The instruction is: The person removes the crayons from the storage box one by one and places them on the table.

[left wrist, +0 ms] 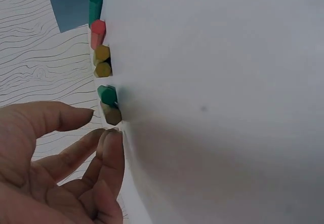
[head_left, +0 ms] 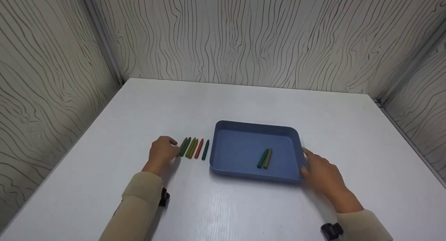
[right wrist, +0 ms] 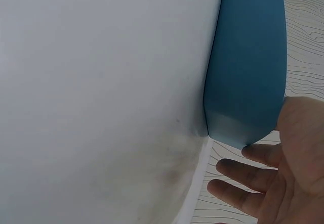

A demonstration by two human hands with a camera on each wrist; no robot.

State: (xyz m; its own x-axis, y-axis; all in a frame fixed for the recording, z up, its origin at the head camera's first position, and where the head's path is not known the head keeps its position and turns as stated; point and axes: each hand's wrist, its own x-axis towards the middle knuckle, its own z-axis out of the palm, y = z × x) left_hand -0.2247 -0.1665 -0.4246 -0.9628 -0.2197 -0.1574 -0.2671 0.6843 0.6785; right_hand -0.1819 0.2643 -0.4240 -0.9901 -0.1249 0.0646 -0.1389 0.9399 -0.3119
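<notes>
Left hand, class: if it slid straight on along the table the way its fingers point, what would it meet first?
Most likely the brownish crayon at the near end of the crayon row. The left hand has its fingertips right beside it; whether they already touch is unclear.

The setting was a staged recording booth rather than a home or office: a plain white table stood boxed in on three sides by panels printed with a pale wood-grain pattern, joined at the corners by metal strips. Small dark camera units strapped at the person's wrists over beige sleeves marked it as a data-collection setup.
</notes>
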